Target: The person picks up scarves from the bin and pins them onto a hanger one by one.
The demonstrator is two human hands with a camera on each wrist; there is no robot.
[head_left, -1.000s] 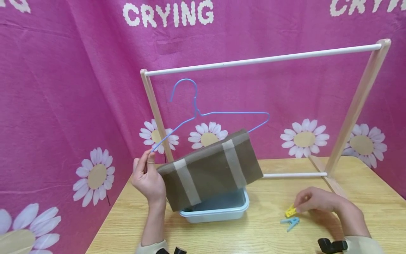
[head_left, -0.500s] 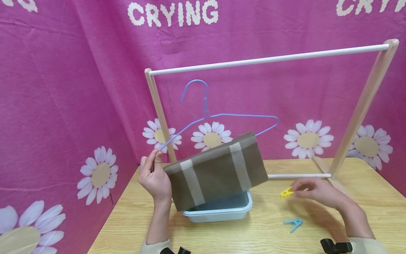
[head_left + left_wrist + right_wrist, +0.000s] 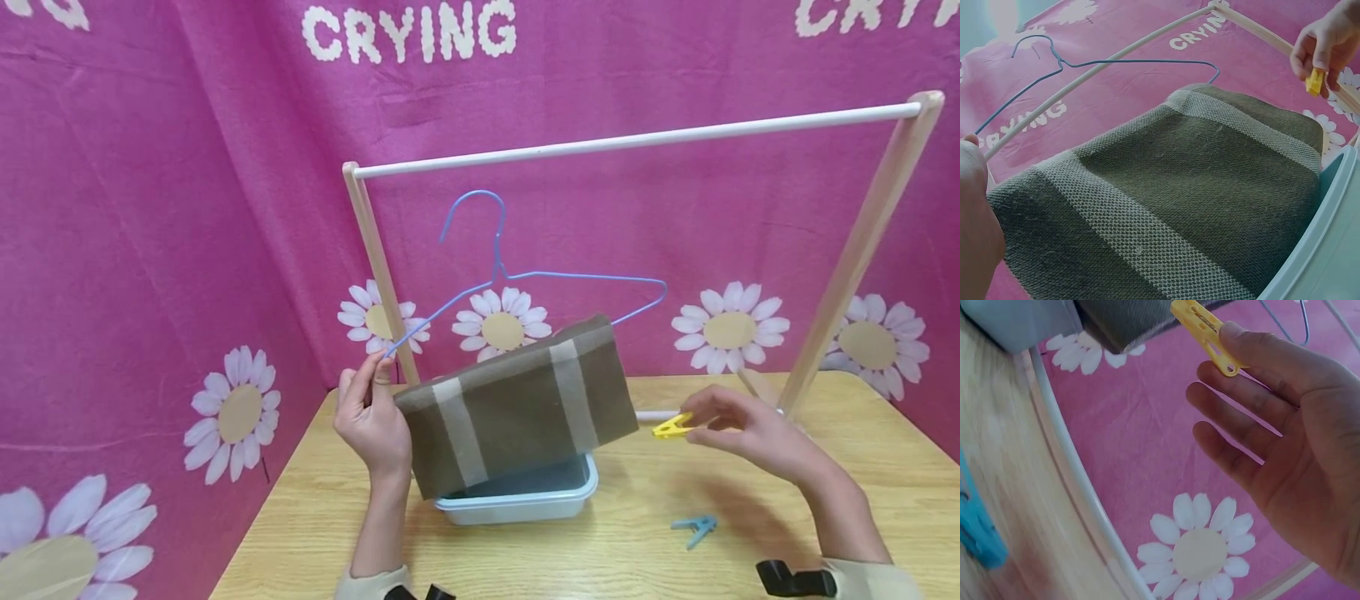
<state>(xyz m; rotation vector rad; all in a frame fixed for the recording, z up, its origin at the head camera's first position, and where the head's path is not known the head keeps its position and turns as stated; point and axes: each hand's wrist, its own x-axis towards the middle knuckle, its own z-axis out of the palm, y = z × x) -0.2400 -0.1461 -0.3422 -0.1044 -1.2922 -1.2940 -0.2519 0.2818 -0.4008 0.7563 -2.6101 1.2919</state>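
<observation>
A blue wire hanger (image 3: 585,274) is held up at its left corner by my left hand (image 3: 378,425), thumb against fingers. Draped over its lower bar hangs a dark olive cloth (image 3: 517,400) with two pale stripes, tilted so its right end sits higher. My right hand (image 3: 757,433) pinches a yellow clothespin (image 3: 672,427) between thumb and fingers, just right of the cloth and apart from it. In the right wrist view the other fingers (image 3: 1229,450) spread loosely. A light blue clothespin (image 3: 697,528) lies on the table below that hand.
Beneath the cloth stands a pale blue plastic basin (image 3: 525,507), partly covered by it. Behind rises a wooden rack with a white top rail (image 3: 637,140). The wooden table (image 3: 630,554) ends at a pink curtain (image 3: 187,208) printed with daisies.
My right hand has lifted the yellow clothespin off the table beside the blue one and carried it up towards the cloth. The hanger and cloth have shifted slightly right in view.
</observation>
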